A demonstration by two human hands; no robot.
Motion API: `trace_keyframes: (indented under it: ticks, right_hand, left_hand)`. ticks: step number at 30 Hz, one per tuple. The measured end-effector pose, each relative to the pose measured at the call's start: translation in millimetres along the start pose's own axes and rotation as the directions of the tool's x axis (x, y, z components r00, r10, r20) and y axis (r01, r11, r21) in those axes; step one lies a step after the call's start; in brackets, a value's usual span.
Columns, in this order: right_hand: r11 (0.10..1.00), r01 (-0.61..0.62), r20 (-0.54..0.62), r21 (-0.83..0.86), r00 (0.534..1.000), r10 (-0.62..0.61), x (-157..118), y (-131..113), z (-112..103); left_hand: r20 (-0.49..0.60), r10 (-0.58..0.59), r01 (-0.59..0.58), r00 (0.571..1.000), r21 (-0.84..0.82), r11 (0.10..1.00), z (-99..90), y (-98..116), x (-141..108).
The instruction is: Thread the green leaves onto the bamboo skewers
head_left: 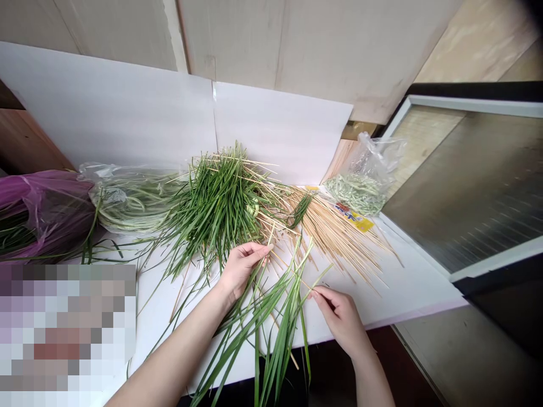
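Note:
My left hand [244, 267] pinches the pale stem end of a green Chinese chive. My right hand [339, 314] is closed at the fingertips on a thin bamboo skewer [280, 261], which slants between both hands. Several chives [278, 322] hang at the skewer, pale ends up, their long leaves trailing over the table's front edge. Whether the skewer pierces each one cannot be made out. Behind my left hand lies a big heap of chives [216, 198]. Loose bamboo skewers [335, 232] are fanned out to its right, with a small chive bundle [301, 210] on them.
A clear bag of long pale-green stalks [131, 198] and a purple bag [55, 198] lie left. At the back right stands a clear bag of pale-green pieces [358, 189]. White boards [280, 130] line the wall; a framed glass panel [470, 186] is right. Lower left is pixelated.

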State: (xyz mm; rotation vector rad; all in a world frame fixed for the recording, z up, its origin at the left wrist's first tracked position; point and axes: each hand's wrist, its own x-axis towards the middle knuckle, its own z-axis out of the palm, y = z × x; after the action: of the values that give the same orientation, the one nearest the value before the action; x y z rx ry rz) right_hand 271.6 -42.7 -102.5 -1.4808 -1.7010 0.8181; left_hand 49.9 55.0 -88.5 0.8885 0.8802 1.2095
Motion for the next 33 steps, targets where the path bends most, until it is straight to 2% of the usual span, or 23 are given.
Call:
trace_keyframes:
  ticks: [5,8,12,15,17,20,23,25,30,33]
  right_hand:
    - [0.999,0.032,-0.030,-0.008,0.999,-0.032,2.3,1.6,8.7]
    - [1.000,0.028,-0.041,-0.009,0.999,-0.029,3.1,-1.6,10.1]
    - [1.000,0.020,-0.028,-0.002,0.999,-0.020,2.6,-8.7,7.6]
    - [0.999,0.020,-0.021,0.029,1.000,-0.020,-0.7,-12.2,4.1]
    - [0.998,0.036,-0.046,0.048,0.998,-0.034,-4.3,-15.1,-0.3]
    - [0.996,0.087,-0.110,0.018,0.990,-0.084,-6.3,-29.3,-11.3]
    - [0.981,0.185,-0.201,-0.050,0.961,-0.191,3.9,-64.3,-24.8]
    - [0.957,0.263,-0.247,-0.122,0.926,-0.286,18.7,-97.5,-33.3]
    - [0.846,0.435,-0.260,-0.309,0.817,-0.515,76.0,-179.8,-50.3]
    - [0.813,0.409,-0.234,-0.414,0.815,-0.530,125.9,-212.9,-56.9]
  left_hand:
    - [0.117,-0.062,0.047,0.991,0.124,0.991,7.3,-6.2,-6.9]
    - [0.148,-0.058,0.033,0.987,0.172,0.985,11.2,-7.2,-9.4]
    - [0.189,0.056,-0.095,0.980,0.208,0.974,9.7,2.4,-7.5]
    - [0.220,0.128,-0.180,0.967,0.233,0.956,8.0,19.6,-8.0]
    - [0.244,0.154,-0.214,0.957,0.242,0.946,8.5,37.7,-11.6]
    - [0.277,0.214,-0.289,0.937,0.265,0.920,10.6,76.3,-20.4]
    - [0.324,0.281,-0.380,0.903,0.302,0.874,9.3,125.3,-28.6]
    - [0.302,0.364,-0.451,0.881,0.303,0.840,2.9,159.2,-32.6]
    - [0.116,0.609,-0.617,0.785,0.239,0.750,-36.9,228.8,-49.5]
    - [0.005,0.677,-0.657,0.736,0.244,0.713,-69.5,252.8,-70.2]
